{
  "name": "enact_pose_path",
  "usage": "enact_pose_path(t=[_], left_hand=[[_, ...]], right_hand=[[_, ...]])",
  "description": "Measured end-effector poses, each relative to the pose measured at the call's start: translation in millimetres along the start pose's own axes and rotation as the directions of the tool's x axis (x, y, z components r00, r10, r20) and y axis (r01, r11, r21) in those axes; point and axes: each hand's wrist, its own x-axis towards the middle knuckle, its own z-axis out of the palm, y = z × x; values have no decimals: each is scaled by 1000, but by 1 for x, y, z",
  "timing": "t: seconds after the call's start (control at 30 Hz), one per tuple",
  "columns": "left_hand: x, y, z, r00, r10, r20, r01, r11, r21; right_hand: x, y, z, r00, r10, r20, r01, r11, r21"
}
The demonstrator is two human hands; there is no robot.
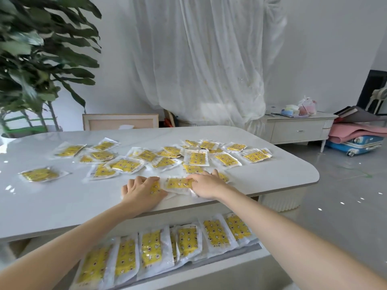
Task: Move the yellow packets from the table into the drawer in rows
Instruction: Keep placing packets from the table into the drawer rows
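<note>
Packets (178, 183) at the counter (62, 197) edge sit gripped by left hand (144, 191) and right hand (206, 185) fingers (194, 178); slick wrappers may slip, messing drawer (230, 262) rows.

Yellow packets (196, 159) strewn on table (62, 201) — rows in drawer (219, 266).

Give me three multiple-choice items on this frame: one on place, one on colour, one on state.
1. Where are the left hand and right hand?
A. on packets at the table's near edge
B. on the plant
C. on the suitcase
2. What colour are the packets?
A. red
B. yellow
C. blue
3. How is the drawer?
A. shut
B. open, holding a row of packets
C. open and bare
Key: 1 A, both hands lie on packets by that edge; 2 B, their prints are yellow; 3 B, it is pulled out below the table, packets side by side.
</note>
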Motion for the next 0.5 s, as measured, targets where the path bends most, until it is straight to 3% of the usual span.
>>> enact_pose_path(t=[0.13,0.27,0.37,0.5], left_hand=[[-12,-43,-23,991,-113,65,113,994,6],[-23,-77,-42,979,-188,78,189,982,2],[-31,-97,-52,969,-237,65,237,972,3],[-28,-115,-63,958,-262,117,273,958,-87]], right_hand=[[4,-47,10,990,-128,59,125,991,54],[11,-67,2,976,-165,-140,185,973,138],[19,-59,-9,981,-70,-183,92,989,118],[26,-38,-5,994,102,34,-102,995,6]])
